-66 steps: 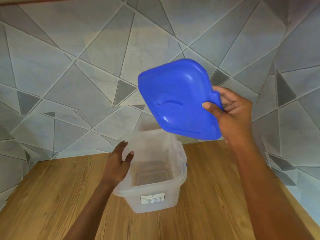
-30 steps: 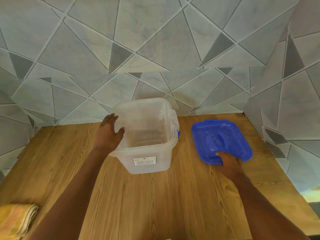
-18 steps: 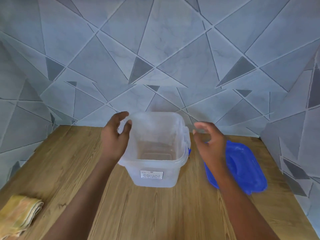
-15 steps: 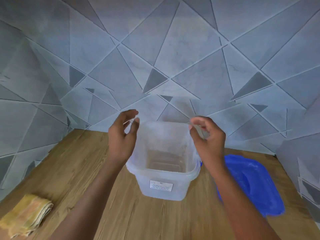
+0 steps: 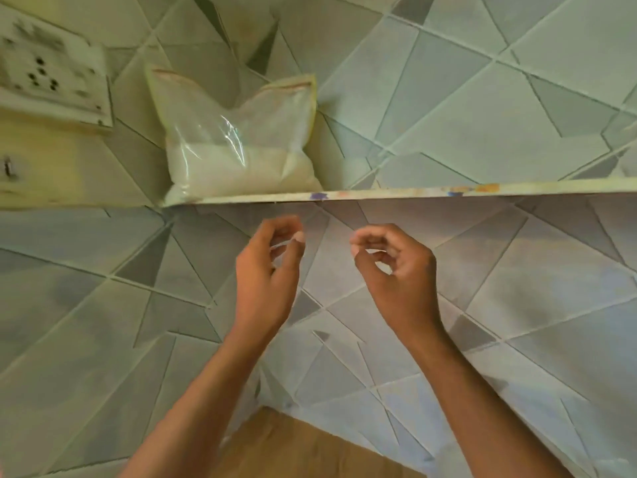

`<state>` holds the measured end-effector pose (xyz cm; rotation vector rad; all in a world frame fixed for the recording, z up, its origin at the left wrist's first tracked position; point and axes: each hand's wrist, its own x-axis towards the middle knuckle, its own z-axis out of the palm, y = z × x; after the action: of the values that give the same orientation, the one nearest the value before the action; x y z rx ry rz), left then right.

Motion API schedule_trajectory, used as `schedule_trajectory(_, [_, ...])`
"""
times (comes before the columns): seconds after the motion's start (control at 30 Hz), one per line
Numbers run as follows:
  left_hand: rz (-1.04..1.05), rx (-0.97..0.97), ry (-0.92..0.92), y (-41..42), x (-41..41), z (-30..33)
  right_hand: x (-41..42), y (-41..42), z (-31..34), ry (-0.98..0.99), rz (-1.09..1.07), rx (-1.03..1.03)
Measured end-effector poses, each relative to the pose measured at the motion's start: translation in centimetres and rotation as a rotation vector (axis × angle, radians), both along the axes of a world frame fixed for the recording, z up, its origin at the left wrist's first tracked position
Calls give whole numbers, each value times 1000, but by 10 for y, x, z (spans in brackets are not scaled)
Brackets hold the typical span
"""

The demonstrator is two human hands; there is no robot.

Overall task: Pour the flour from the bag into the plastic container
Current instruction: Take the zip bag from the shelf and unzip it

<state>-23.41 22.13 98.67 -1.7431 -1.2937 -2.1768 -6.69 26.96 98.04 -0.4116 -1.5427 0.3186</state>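
While raised side by side under the shelf [image 5: 448, 192], both held apart and gripping nothing. Up left of the left hand [image 5: 267, 270]: socket plate [image 5: 51, 77] on the wall, blurred. Just above that hand, on the shelf: clear bag [image 5: 238, 139], flour settled low, leaning on the tiles. Left fingers loosely curled. Right hand [image 5: 396, 270] likewise, thumb near fingertip, empty. Below both, a strip of counter [image 5: 293, 450].

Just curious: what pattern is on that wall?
Grey angular tiles with pale lines, in the head view.
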Motion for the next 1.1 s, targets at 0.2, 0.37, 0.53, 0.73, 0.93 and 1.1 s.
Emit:
schedule_trajectory(0.2, [134, 104, 113, 18, -99, 76, -98, 20, 78, 2, 73, 106])
schedule_trajectory(0.37, [342, 87, 189, 58, -174, 139, -154, 60, 140, 2, 69, 20])
schedule_trajectory(0.53, [449, 18, 48, 103, -232, 204, -193, 107, 205, -88, 79, -175])
schedule_trajectory(0.73, [395, -62, -204, 153, -274, 254, -220, 156, 260, -219, -228, -182])
schedule_trajectory(0.93, [291, 88, -392, 182, -289, 269, -241, 212, 284, -203, -419, -175])
schedule_trajectory(1.1, [339, 401, -237, 176, -276, 255, -240, 227, 301, -12, -414, -359])
